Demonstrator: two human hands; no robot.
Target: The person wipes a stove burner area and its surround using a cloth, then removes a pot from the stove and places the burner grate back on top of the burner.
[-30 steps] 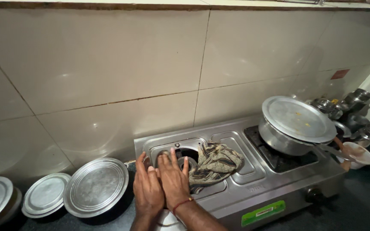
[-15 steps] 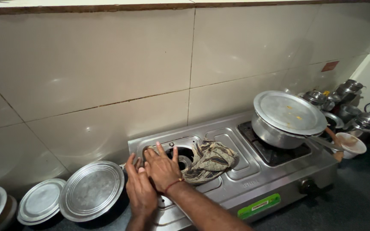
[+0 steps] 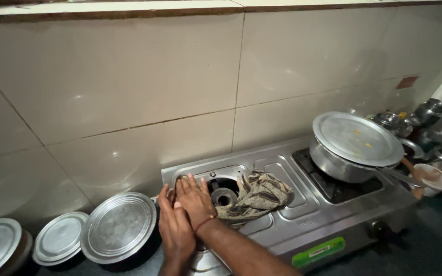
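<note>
Steel two-burner stove [image 3: 303,225] as landmark. Both hands flat, fingers spread, holding nothing: left hand [image 3: 174,230] and right hand [image 3: 195,200] on stove's left end, beside bare burner [image 3: 224,196]. Crumpled patterned cloth [image 3: 257,194] just right of burner. Lidded metal pot [image 3: 351,145] on right burner. Round steel lids [image 3: 118,227] left of stove, partly cut off.

Bare forearms; 1 thin red thread circles the right wrist [image 3: 206,223].

right burner: a lidded steel pot [image 3: 351,145] is seated on it
far right: a small cup [image 3: 434,179] and steel vessels [image 3: 425,120] are crowded
left counter: three round steel lids [image 3: 60,237] are laid beside one another
wall: pale tiles [image 3: 129,76]
</note>
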